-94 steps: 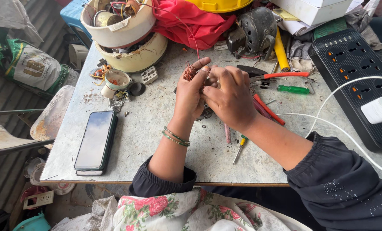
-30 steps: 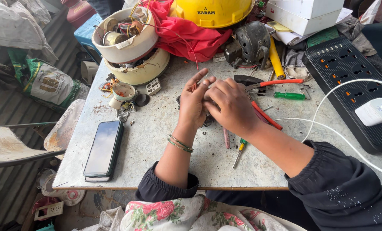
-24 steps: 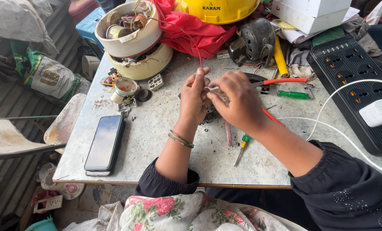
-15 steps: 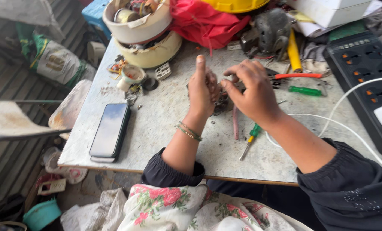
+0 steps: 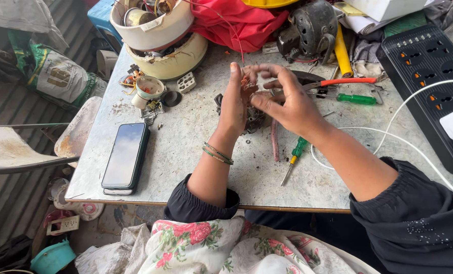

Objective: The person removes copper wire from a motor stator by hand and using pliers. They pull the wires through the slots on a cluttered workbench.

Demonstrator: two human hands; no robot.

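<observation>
hands: our left hand (image 5: 235, 104) and right hand (image 5: 282, 99) both pinch a small dark motor part with copper wire (image 5: 252, 114), held just above the grey scuffed surface (image 5: 196, 152) | nearby: green-handled screwdriver (image 5: 295, 157) by right wrist, black smartphone (image 5: 125, 156) well left

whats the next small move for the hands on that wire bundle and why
Probably steady the small dark part with the left hand while the right hand teases one copper wire end free. Both hands meet over it, fingertips pinching coppery strands, and the screwdriver lies untouched on the table.
</observation>
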